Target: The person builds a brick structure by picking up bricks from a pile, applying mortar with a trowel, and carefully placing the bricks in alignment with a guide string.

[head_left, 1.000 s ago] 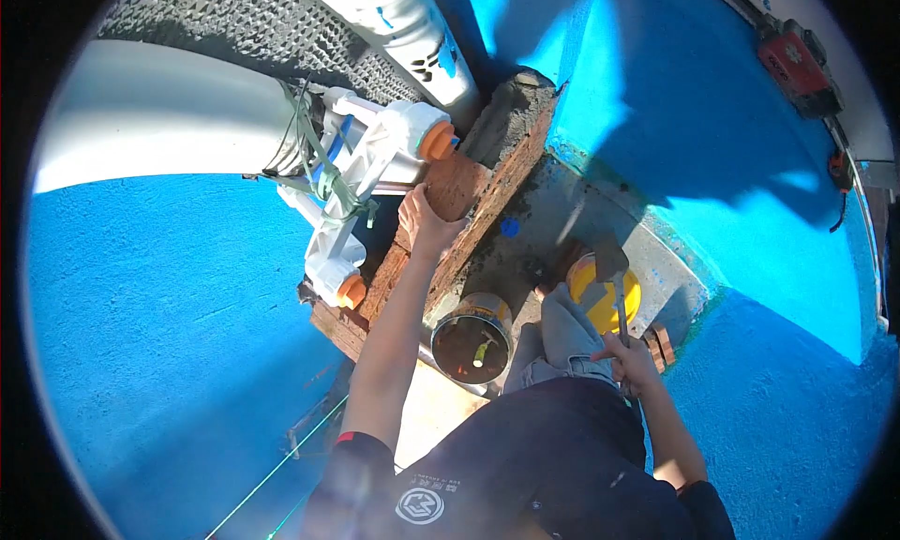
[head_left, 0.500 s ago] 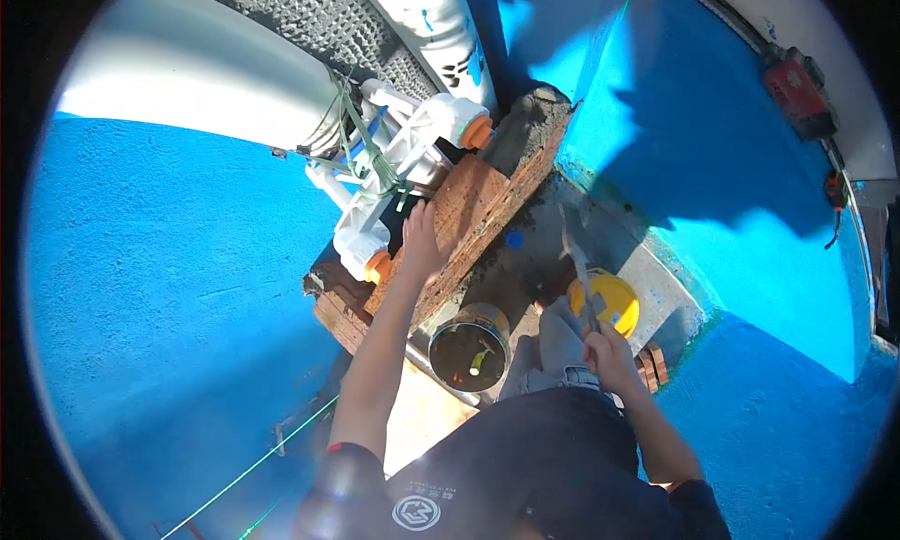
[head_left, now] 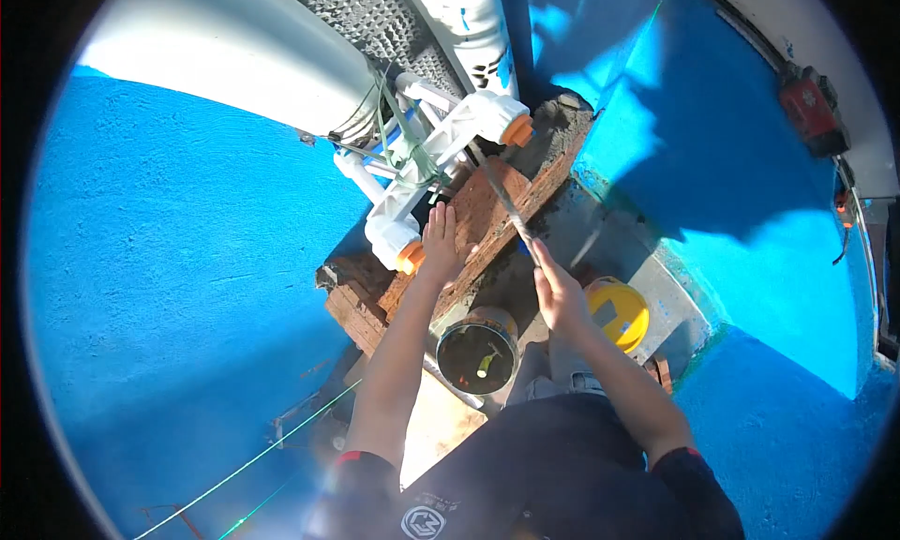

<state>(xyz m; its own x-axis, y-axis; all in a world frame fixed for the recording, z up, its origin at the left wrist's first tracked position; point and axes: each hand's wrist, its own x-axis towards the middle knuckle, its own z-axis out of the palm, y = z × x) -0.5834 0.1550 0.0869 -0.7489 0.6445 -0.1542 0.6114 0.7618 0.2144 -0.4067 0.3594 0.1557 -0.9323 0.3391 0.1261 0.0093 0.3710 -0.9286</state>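
Observation:
My left hand (head_left: 442, 249) lies with its fingers stretched out on a reddish-brown brick (head_left: 483, 202) at the top of a small brick wall (head_left: 532, 205). My right hand (head_left: 561, 296) is closed around the lower end of a long, narrow grey tool (head_left: 506, 199), whose exact kind I cannot make out. The tool slants up and left across the brick, its far end by the white plastic frame (head_left: 436, 146). That frame has orange caps (head_left: 411, 257) and is tied with green twine (head_left: 412, 156). Its lower cap is close beside my left hand.
Below the wall stands a round bucket (head_left: 475, 358) with a yellow-green object (head_left: 487, 362) inside. A yellow bucket (head_left: 621, 315) is right of it, near some bricks (head_left: 660, 371). Blue walls (head_left: 187, 231) enclose the spot. A red tool (head_left: 808, 109) rests on the right ledge.
My right hand has moved up and left from beside the yellow bucket, bringing the tool over the brick. My left hand stays on the brick. The view has shifted slightly.

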